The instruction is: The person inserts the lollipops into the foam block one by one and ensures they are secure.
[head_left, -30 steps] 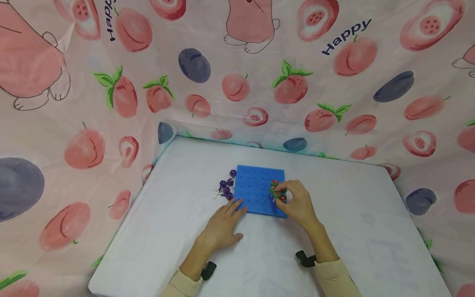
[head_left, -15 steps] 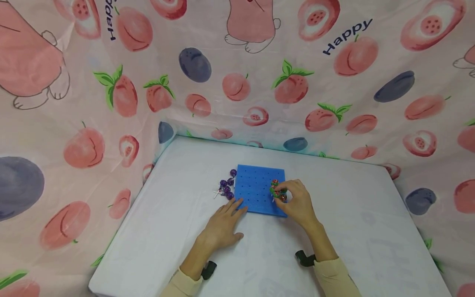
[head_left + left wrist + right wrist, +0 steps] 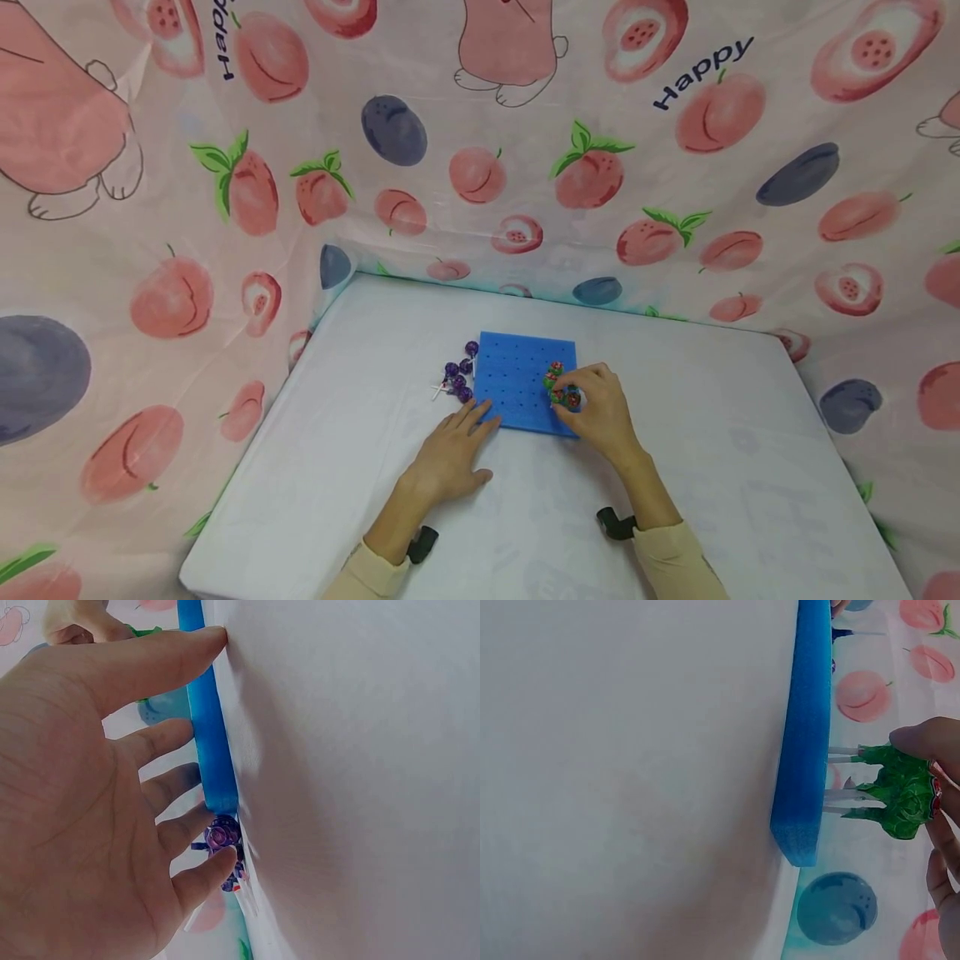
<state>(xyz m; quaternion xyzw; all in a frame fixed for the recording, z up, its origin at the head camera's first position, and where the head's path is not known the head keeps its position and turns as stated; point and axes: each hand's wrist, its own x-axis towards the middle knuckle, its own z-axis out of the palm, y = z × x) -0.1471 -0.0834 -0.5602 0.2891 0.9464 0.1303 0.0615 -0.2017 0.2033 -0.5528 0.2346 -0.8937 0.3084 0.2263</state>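
My right hand pinches a green-wrapped lollipop between thumb and fingers. It belongs to a cluster of several green and red lollipops on the right part of a blue foam board dotted with small holes. In the right wrist view, white sticks run from the wrapped heads down to the board's top face. My left hand lies with fingers spread, fingertips on the board's near left corner. Beyond those fingertips, several purple lollipops lie loose along the board's left edge.
A white-covered table carries the board near its middle. Behind and to the left hangs a pink curtain printed with fruit. Dark wrist mounts sit below both wrists, close over the table.
The right thumb and fingers have shifted slightly among the green lollipops, and more of the heads at their left now shows. The left hand and the board have stayed put.
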